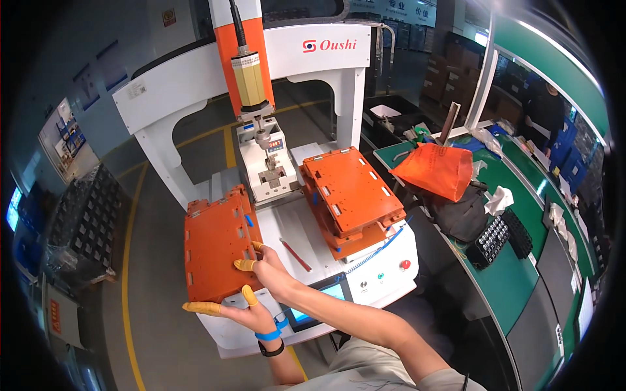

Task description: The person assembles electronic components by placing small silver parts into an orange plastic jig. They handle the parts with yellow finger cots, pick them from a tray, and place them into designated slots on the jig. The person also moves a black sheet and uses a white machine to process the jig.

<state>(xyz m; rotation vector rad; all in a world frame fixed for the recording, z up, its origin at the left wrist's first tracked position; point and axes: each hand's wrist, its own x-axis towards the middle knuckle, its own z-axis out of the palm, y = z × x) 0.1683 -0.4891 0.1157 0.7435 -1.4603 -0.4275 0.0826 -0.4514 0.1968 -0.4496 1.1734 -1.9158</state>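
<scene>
An orange hinged fixture plate (215,238) lies on the left side of the white machine bed, close to me. At its right edge, my right hand (266,268) is closed, with the thumb on the top face and a finger at the side. My left hand (244,314) touches the near edge, its thumb and index finger spread wide apart. Yellow finger cots cover the visible fingertips. The other fingers of both hands are hidden. A similar orange fixture (352,189) sits to the right, stacked on a lower orange part.
Between the fixtures lies a red pen-like tool (297,255). Behind it stands a white device (268,169) under a yellow-bodied spindle (251,81). A red button (405,264) and a touchscreen (319,305) are near me. To the right, a green bench (515,287) holds an orange bag (433,171) and black trays (489,241).
</scene>
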